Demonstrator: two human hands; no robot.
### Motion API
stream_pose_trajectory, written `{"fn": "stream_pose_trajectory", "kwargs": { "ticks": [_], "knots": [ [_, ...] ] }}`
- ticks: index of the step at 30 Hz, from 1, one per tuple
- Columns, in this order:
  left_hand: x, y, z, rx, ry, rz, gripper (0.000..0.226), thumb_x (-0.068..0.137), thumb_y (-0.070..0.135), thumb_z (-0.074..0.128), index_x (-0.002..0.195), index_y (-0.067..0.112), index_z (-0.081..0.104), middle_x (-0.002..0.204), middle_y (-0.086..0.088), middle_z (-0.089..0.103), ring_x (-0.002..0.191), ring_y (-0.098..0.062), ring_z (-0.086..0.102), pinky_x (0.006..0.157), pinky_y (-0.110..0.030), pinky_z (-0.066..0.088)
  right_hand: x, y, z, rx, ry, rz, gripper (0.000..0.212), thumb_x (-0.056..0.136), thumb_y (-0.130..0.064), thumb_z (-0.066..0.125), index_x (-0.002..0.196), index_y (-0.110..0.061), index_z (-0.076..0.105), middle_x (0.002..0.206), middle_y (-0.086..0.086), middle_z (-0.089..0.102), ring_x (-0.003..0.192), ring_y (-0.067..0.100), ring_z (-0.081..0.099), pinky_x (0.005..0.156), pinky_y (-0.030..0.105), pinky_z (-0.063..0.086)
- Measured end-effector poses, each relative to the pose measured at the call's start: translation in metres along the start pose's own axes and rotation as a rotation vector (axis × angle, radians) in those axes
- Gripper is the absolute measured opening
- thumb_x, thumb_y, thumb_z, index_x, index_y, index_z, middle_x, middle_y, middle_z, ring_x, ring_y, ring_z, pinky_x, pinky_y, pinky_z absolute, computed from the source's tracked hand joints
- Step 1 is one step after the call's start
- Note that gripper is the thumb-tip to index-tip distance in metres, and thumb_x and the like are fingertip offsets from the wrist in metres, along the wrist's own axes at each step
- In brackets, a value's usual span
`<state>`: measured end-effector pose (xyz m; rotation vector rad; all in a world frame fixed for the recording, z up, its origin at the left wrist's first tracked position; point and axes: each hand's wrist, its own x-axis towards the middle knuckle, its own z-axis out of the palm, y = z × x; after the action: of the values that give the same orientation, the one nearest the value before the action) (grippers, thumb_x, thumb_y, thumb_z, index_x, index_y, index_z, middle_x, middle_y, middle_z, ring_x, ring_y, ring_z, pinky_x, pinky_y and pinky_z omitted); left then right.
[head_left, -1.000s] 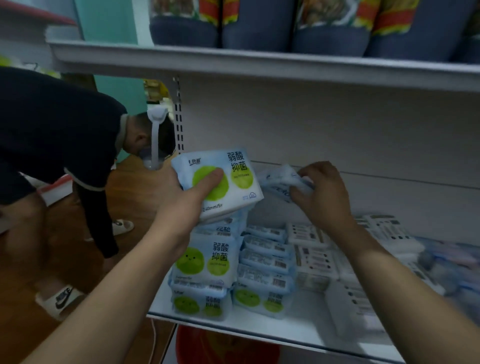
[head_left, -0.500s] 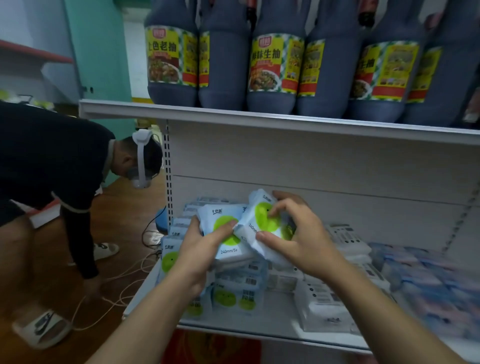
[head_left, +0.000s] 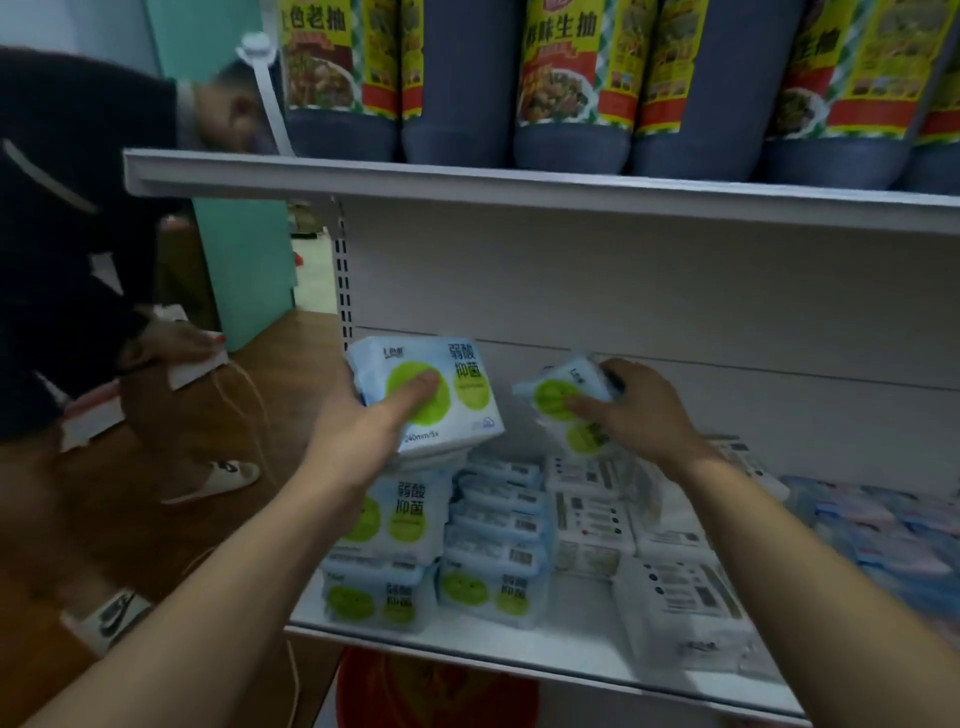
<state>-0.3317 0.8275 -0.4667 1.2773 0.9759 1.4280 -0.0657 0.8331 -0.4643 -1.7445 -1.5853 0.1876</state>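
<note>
My left hand (head_left: 363, 431) grips a pale blue packet with green circles (head_left: 457, 389), thumb across its front, held above the stacked packets at the shelf's left end. My right hand (head_left: 639, 410) holds a second, smaller-looking packet of the same kind (head_left: 550, 395), tilted, just over the middle rows. Below both hands lie several more packets (head_left: 410, 519) in piles on the white shelf (head_left: 467, 644).
White packets with printed backs (head_left: 675, 597) fill the shelf's middle and blue-pink ones (head_left: 883, 530) the right. Dark sauce bottles (head_left: 571, 78) stand on the upper shelf (head_left: 519, 187). A person in dark clothes (head_left: 67, 260) bends over at the left, above a wooden floor with cables.
The two packets, held together half a second ago, are now apart: my left hand's packet is up and left, my right hand's one to the right. The person at left has risen.
</note>
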Motion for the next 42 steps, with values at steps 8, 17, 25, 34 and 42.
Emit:
{"fn": "stream_pose_trajectory", "kwargs": {
  "ticks": [8, 17, 25, 34, 42],
  "knots": [
    [0.034, -0.001, -0.016, -0.022, -0.068, 0.008, 0.05, 0.077, 0.03, 0.076, 0.123, 0.026, 0.058, 0.11, -0.001, 0.073, 0.097, -0.027, 0.071, 0.091, -0.052, 0.053, 0.073, 0.007, 0.085, -0.368, -0.064, -0.122, 0.045, 0.088, -0.034, 0.066, 0.123, -0.008, 0.053, 0.115, 0.014, 0.052, 0.104, 0.031, 0.052, 0.074, 0.033, 0.039],
    [0.059, -0.02, -0.038, -0.067, -0.056, 0.0, 0.057, 0.071, 0.034, 0.075, 0.125, 0.032, 0.057, 0.111, 0.002, 0.072, 0.098, -0.024, 0.071, 0.088, -0.051, 0.055, 0.086, 0.026, 0.094, -0.505, -0.085, -0.021, 0.047, 0.088, -0.018, 0.062, 0.134, -0.014, 0.052, 0.127, 0.013, 0.056, 0.113, 0.031, 0.054, 0.087, 0.033, 0.045],
    [0.063, -0.032, -0.029, -0.071, -0.086, -0.008, 0.06, 0.07, 0.033, 0.071, 0.128, 0.024, 0.056, 0.111, 0.0, 0.073, 0.097, -0.022, 0.071, 0.081, -0.041, 0.057, 0.092, 0.013, 0.125, -0.687, -0.188, -0.093, 0.036, 0.088, -0.016, 0.062, 0.123, -0.013, 0.059, 0.121, 0.011, 0.06, 0.108, 0.028, 0.057, 0.085, 0.031, 0.043],
    [0.05, -0.037, -0.027, 0.035, -0.1, -0.063, 0.07, 0.061, 0.04, 0.078, 0.124, 0.024, 0.055, 0.111, -0.002, 0.072, 0.097, -0.024, 0.071, 0.087, -0.05, 0.056, 0.087, 0.03, 0.163, -0.662, -0.558, 0.06, 0.027, 0.09, -0.011, 0.059, 0.115, -0.001, 0.063, 0.119, 0.015, 0.062, 0.097, 0.025, 0.059, 0.077, 0.031, 0.047],
    [0.049, -0.027, 0.008, 0.18, -0.15, -0.045, 0.112, 0.044, 0.049, 0.093, 0.137, 0.042, 0.031, 0.128, -0.003, 0.059, 0.104, -0.022, 0.066, 0.09, -0.045, 0.056, 0.081, -0.006, 0.049, 0.313, -0.132, 0.006, 0.019, 0.09, -0.027, 0.062, 0.109, -0.027, 0.065, 0.112, 0.005, 0.069, 0.098, 0.019, 0.066, 0.088, 0.033, 0.052]
  ]
}}
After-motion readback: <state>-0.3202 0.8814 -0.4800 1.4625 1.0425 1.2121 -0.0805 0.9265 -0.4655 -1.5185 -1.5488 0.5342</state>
